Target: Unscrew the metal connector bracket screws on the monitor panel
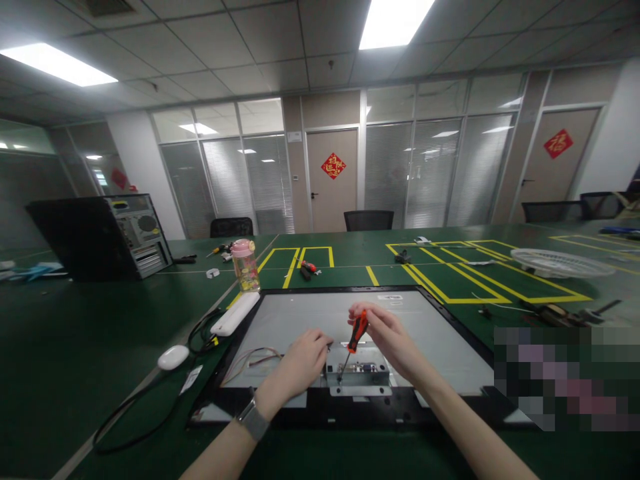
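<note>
Right hand [384, 331] closed on the handle of an orange-and-black screwdriver [359, 331], its shaft slanting down to a metal bracket [363, 379] on the black-rimmed panel [295, 312], flat on the green bench [75, 340]. Left hand [303, 361] beside the bracket's left edge, fingers curled; its grip cannot be told.

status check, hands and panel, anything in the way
Right hand holding screwdriver, tip down at metal bracket. Left hand by bracket's left edge, contact unclear. Panel flat on table. No obstruction visible around screwdriver.
</note>
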A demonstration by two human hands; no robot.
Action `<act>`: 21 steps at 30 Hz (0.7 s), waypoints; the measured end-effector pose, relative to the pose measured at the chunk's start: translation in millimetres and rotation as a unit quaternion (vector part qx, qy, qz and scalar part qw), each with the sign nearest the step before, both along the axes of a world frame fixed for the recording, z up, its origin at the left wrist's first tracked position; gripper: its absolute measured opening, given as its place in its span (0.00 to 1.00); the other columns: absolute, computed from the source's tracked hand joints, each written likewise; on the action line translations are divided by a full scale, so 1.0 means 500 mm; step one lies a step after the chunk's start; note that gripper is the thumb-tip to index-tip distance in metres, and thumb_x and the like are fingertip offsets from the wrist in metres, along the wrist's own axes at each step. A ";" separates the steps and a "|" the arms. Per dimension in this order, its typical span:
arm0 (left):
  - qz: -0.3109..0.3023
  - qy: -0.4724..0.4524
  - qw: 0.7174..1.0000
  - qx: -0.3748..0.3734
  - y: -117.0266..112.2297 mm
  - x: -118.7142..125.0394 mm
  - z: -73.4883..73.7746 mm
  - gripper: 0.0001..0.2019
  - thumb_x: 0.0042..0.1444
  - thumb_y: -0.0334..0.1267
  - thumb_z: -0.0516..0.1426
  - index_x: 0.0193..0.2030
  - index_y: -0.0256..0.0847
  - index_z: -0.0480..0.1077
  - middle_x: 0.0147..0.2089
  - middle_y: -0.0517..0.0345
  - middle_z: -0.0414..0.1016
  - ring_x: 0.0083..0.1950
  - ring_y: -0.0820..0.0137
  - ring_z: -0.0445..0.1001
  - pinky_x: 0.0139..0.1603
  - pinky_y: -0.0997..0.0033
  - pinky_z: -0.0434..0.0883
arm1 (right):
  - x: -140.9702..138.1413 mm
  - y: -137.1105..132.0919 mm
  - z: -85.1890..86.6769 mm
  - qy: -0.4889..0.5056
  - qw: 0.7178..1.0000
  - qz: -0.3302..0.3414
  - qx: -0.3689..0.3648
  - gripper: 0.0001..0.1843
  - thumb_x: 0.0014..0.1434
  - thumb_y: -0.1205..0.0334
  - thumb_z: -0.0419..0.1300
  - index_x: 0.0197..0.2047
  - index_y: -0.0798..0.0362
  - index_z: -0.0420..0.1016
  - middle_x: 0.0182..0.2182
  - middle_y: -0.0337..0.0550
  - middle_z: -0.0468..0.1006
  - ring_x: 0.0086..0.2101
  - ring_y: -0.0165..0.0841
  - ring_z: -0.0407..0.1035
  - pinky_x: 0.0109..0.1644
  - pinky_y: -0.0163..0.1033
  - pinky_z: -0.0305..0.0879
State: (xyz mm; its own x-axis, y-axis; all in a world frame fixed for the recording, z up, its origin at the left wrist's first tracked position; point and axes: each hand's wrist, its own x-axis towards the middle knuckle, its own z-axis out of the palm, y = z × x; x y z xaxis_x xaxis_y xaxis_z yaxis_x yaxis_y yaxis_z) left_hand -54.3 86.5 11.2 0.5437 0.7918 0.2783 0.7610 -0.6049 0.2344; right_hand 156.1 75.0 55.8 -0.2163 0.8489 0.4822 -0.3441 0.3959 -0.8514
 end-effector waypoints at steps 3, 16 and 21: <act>0.003 0.008 1.000 -0.003 0.000 0.000 0.002 0.13 0.66 0.29 0.46 0.48 0.41 0.69 0.46 0.54 0.68 0.48 0.66 0.67 0.50 0.68 0.65 | 0.002 -0.003 -0.001 -0.020 1.000 0.021 0.007 0.10 0.56 0.52 0.65 0.34 0.49 0.78 0.34 0.41 0.76 0.36 0.36 0.74 0.41 0.41 0.71; 0.002 0.004 1.000 0.002 0.004 0.000 -0.004 0.13 0.66 0.29 0.46 0.48 0.40 0.70 0.45 0.54 0.69 0.47 0.66 0.67 0.50 0.67 0.66 | 0.002 0.005 -0.011 -0.022 0.999 0.000 0.029 0.09 0.57 0.53 0.64 0.37 0.48 0.79 0.45 0.44 0.75 0.44 0.39 0.73 0.51 0.45 0.68; 0.003 0.004 1.000 -0.002 0.002 -0.001 -0.001 0.13 0.66 0.30 0.45 0.49 0.41 0.69 0.46 0.54 0.69 0.48 0.66 0.67 0.50 0.67 0.66 | 0.003 -0.002 -0.006 -0.040 0.999 0.017 0.026 0.10 0.59 0.55 0.62 0.44 0.47 0.78 0.36 0.42 0.77 0.39 0.38 0.75 0.44 0.43 0.71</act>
State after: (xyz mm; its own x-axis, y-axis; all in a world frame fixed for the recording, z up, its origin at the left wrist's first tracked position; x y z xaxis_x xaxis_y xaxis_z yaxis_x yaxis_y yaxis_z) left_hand -54.7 87.5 10.6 0.5422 0.7953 0.2711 0.7661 -0.6004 0.2295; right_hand 157.7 74.1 52.8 -0.2844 0.8148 0.5053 -0.2908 0.4289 -0.8553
